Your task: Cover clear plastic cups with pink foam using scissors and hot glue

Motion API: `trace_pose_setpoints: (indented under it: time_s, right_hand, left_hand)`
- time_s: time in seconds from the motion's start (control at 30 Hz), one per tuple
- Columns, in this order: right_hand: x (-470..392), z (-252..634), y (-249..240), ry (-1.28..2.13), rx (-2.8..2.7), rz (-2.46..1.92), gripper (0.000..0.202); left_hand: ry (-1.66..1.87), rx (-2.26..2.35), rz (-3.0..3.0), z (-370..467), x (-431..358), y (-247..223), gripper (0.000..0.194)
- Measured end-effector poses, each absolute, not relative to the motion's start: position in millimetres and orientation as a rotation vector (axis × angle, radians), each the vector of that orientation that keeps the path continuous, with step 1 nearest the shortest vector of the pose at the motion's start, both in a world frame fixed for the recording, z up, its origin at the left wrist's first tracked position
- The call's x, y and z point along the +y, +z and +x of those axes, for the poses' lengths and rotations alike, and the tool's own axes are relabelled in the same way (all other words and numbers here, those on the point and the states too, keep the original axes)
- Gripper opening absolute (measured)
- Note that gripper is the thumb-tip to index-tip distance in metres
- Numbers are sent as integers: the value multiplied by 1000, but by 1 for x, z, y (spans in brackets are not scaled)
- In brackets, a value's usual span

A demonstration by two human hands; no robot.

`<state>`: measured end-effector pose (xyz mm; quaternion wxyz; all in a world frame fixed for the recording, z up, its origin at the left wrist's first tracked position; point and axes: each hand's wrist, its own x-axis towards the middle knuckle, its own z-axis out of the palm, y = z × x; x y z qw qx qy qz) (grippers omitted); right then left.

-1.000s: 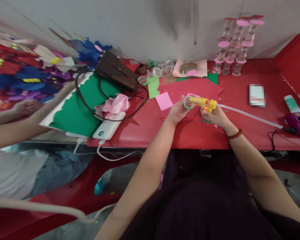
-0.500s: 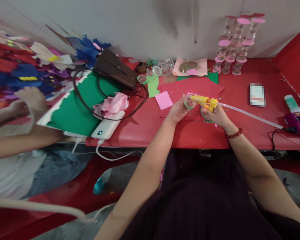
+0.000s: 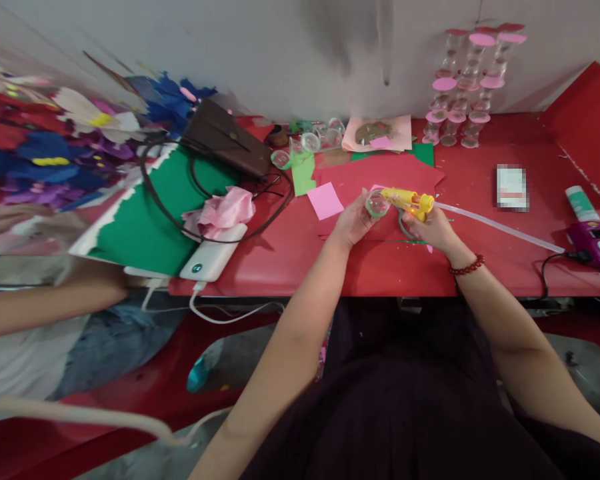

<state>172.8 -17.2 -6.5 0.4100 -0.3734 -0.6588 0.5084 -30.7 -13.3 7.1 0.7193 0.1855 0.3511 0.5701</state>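
Note:
Over the red paper sheets (image 3: pixel 405 173), my left hand (image 3: pixel 355 219) holds a small clear cup (image 3: pixel 377 204) with a greenish rim. My right hand (image 3: pixel 429 229) is wrapped round a yellow glue gun (image 3: pixel 409 199), whose nozzle points left and meets or nearly meets the cup's edge. A long translucent glue stick (image 3: pixel 500 229) trails from the gun's rear to the right. Behind my right fingers, a grey ring-like thing shows only in part. A pink paper square (image 3: pixel 325 201) lies just left of my left hand.
More clear cups (image 3: pixel 312 141) stand near the wall, beside a brown wallet (image 3: pixel 230 137). Stacked cup pieces with pink discs (image 3: pixel 457 93) are at the back right. A power bank (image 3: pixel 213 257), looped cable and green board (image 3: pixel 145 220) lie left, near another person's arm (image 3: pixel 55 297).
The other person's hand at the left has dropped out of sight, leaving the forearm visible. The view has shifted slightly; my hands keep the cup and glue gun in nearly the same pose.

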Motion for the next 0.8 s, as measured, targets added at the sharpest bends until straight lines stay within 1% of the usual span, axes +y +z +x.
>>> trace_pose_setpoints:
  time_s: [0.17, 0.3, 0.53, 0.67, 0.8]
  right_hand:
    - [-17, 174, -6, 1242, -1644, -983, 40]
    - [-16, 175, -6, 1217, -1639, -999, 41]
    - [-18, 175, -4, 1219, -1644, -1024, 37]
    - [-16, 175, -6, 1197, -1649, -1036, 36]
    - [-15, 176, -8, 1166, -1660, -1018, 38]
  left_hand:
    - [1256, 780, 408, -30, -15, 9, 39]
    - [1265, 762, 389, -31, -14, 8, 37]
    - [1282, 740, 409, -32, -13, 9, 47]
    - [1302, 736, 400, -32, -12, 8, 46]
    - [1335, 751, 396, -34, -10, 6, 37]
